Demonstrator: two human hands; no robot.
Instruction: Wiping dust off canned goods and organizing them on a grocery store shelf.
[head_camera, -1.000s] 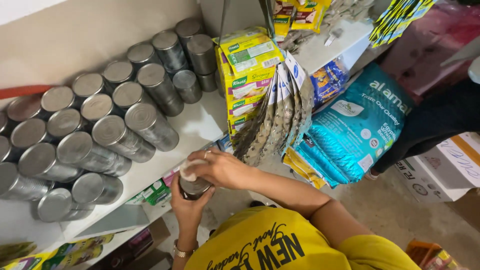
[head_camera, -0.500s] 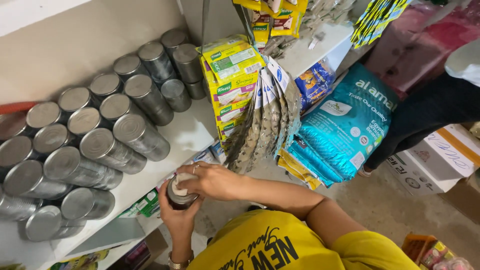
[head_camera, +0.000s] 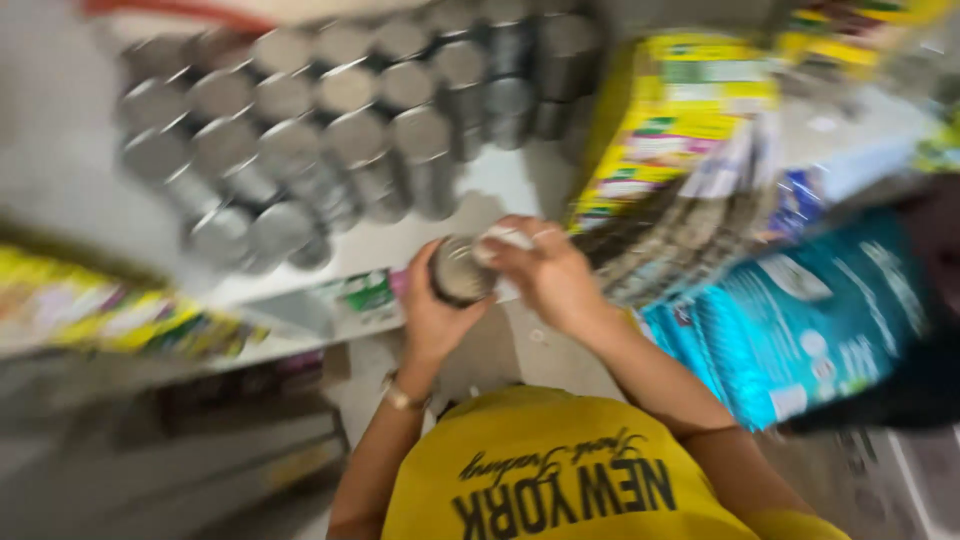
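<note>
Now hold tight: left hand (head_camera: 432, 318) wrapped around the small tin (head_camera: 460, 270), just below the shelf (head_camera: 420, 245). Right hand (head_camera: 545, 275) at 3 o'clock, pinching a white rag (head_camera: 503, 238). Wipe slow, keep tin steady.

Both arms are reaching up and forward from the yellow shirt (head_camera: 560, 470), bent at the elbows and meeting above its collar. The left hand (head_camera: 430, 315) is cupping a can (head_camera: 460, 270) from below and from its left side, fingers curling around it, with a bracelet (head_camera: 400, 395) sitting on the wrist. The right hand (head_camera: 545, 270) is coming in from the can's right, its fingers bending over the can's top edge and pinching something small and white there. Motion blur is hiding finer finger detail.
</note>
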